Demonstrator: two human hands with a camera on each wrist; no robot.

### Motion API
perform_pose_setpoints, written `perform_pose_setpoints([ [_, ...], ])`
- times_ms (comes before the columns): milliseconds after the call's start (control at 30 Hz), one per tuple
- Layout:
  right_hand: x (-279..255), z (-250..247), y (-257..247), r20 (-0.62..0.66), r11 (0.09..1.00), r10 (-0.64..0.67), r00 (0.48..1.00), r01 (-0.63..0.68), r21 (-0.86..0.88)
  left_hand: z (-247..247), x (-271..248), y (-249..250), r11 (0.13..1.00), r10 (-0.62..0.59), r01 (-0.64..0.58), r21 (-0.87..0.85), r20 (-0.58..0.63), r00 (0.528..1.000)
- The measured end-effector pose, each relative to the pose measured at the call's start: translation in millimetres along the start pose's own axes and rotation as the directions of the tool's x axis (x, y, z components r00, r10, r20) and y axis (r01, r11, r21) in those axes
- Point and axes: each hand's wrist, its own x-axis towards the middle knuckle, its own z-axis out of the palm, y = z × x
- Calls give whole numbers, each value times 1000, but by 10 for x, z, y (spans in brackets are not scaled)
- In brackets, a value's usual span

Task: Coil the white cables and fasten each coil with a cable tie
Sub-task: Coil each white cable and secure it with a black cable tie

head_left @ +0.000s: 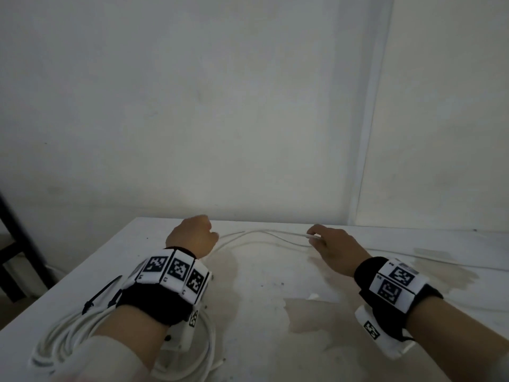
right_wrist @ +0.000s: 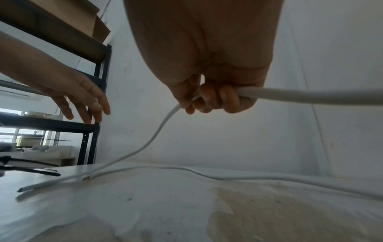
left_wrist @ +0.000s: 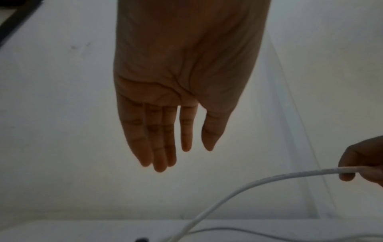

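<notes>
White tabletop [head_left: 261, 285], its surface worn, with pale brownish patches where the coating has peeled. Behind it, a plain off-white wall [head_left: 192, 106]; a vertical white conduit strip [head_left: 366, 133] runs down the wall to the tabletop's far edge. At left, a black metal shelving unit [right_wrist: 99, 91] carrying a brown cardboard box [right_wrist: 68, 19]. Beyond the shelving, bright windows [right_wrist: 27, 132]; the room itself is dimly and evenly lit.
</notes>
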Motion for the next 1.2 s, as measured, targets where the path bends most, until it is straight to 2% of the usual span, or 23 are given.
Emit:
perform_pose_setpoints([
  [167,-167,-137,-32,-190,984,-56,980,87,156,-111,-129,237,990,34,-44,-135,-80,996],
  [267,-265,-294,-62,-294,944,-104,950,188,273,-167,-221,385,974,130,-148,-174,-112,985],
  [367,-386,-444,-134,-372,900,-145,917,278,336,-174,-314,607,938,295,-297,-180,-35,955],
  [433,-480,-531,-170,-418,878,-164,893,326,352,-126,-343,752,930,336,-332,-155,-4,942],
  [567,-680,-731,-125,-477,854,-176,861,375,362,-11,-364,966,924,344,-365,-111,-173,923],
  [767,-796,-1015,202,-637,886,-44,770,324,331,225,-390,1044,920,351,-367,-139,-126,928],
  [900,-899,-1169,553,-672,941,104,733,146,304,316,-408,894,890,306,-310,-335,-67,950],
  [1000,-952,-1167,788,-623,966,163,765,5,259,278,-485,822,804,271,-249,-539,-39,962],
  [1100,-960,-1015,907,-569,995,96,817,-76,59,224,-546,818,758,203,-204,-620,-73,977],
  [1133,-971,-965,910,-533,995,79,843,-98,-8,210,-557,820,731,167,-171,-660,-70,983],
  [1200,-1016,-878,867,-404,981,59,913,-128,-146,167,-606,823,621,111,-98,-778,-37,993],
])
